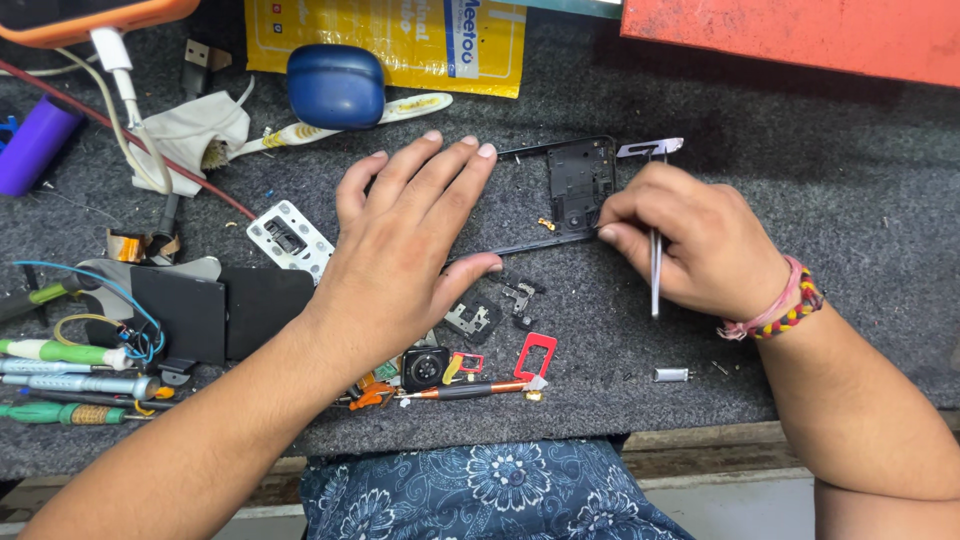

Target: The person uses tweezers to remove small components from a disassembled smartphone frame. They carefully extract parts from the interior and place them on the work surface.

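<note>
Phone frame (570,190), half hidden under left hand (410,250); right hand (690,240) alongside.

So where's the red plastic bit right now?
The red frame lies on the grey mat near the front edge, below the phone frame, beside the screwdriver.

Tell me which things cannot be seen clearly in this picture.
Head view only:
- Black phone frame: its left part is hidden under the left hand.
- Tweezers: the tips are hidden by the right hand.
- Orange phone: cut off by the top edge.
- Loose screws: too small.
</note>
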